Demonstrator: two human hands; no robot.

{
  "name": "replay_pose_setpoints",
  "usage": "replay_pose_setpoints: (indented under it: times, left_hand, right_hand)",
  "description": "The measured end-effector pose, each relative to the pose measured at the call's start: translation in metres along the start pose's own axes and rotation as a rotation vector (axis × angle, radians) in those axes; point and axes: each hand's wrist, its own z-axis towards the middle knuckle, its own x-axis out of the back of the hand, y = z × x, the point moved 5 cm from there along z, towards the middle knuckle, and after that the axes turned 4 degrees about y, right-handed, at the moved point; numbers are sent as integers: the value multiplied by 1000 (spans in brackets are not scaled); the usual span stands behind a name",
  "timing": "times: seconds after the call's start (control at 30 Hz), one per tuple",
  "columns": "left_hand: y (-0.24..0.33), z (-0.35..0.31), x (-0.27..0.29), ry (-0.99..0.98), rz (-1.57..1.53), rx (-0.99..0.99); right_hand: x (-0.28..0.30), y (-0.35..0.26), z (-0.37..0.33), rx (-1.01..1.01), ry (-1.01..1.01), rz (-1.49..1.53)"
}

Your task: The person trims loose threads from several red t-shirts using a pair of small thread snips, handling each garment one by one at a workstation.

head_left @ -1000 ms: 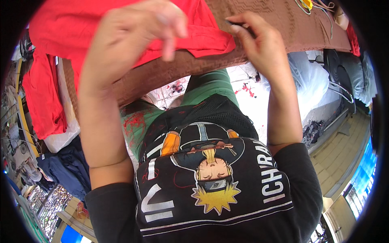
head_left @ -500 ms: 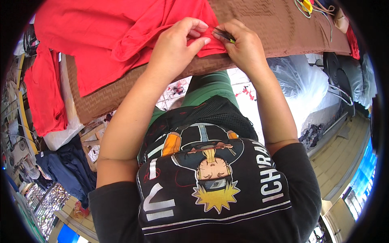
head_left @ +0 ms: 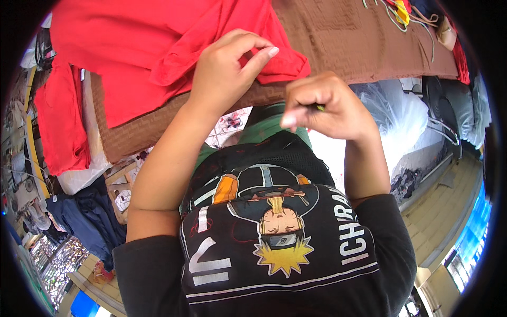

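Observation:
A red garment (head_left: pixel 132 47) lies spread over the brown patterned cloth of the table, its folded edge close to my hands. Above this edge is my left hand (head_left: pixel 224 68), thumb and forefinger brought together at the tips; whatever they pinch, if anything, is too small to make out. My right hand (head_left: pixel 332 108) is curled closed in front of the table edge, apart from the garment. A small yellow-green bit of the thread snips (head_left: pixel 320 108) shows between its fingers; the dark blades are hidden in the hand.
The brown table cover (head_left: pixel 338 47) runs to the right, with cords and a yellow item (head_left: pixel 402 11) at its far corner. Clear plastic bags (head_left: pixel 393 113) stand below on the right. Red cloth (head_left: pixel 63 121) and dark blue clothing (head_left: pixel 87 216) hang at left.
My right hand has drawn back from the garment toward me, and the snips' blades no longer show. My left thumb and forefinger have come together. The garment's right corner now shows uncovered.

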Motion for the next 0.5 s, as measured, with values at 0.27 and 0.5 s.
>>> replay_pose_setpoints:
  times: [0.27, 0.5]
  left_hand:
    - [223, -50, 2, -239, -705, -630]
    - [299, -47, 15, -757, -689, -794]
  right_hand:
    - [37, 19, 27, 111, 602, -350]
    - [24, 19, 51, 55, 449, -651]
